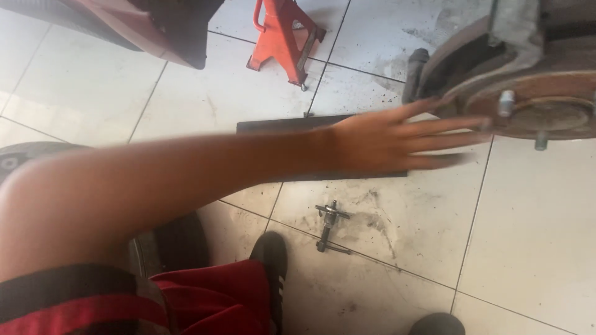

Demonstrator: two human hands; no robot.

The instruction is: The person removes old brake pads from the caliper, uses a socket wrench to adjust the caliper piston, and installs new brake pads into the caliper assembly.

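While 1 left hand (385, 139) stretches across the middle of the view from a long bare forearm, its fingers lie flat and spread, holding nothing, with the blurred fingertips reaching the edge of the rusty brake disc (534, 115) at the upper right. On that disc and its hub, 2 wheel studs (506, 102) stand clear, 1 near the top and 1 lower at the rim; a third may sit at the far right edge, too cut off to tell. Above the disc, a grey brake caliper (515, 28) sits over a dark pad. Under the palm lies 1 flat dark mat (279, 124) on the white tiled floor (528, 236). Below the wrist, well apart from the hand, rests 1 small metal screw tool (329, 224) on a dirty patch of tile. 1 orange jack stand (284, 37) stands upright at the top centre. Near the bottom, 1 black shoe (271, 260) shows beside red shorts (214, 298). The right hand is out of sight.
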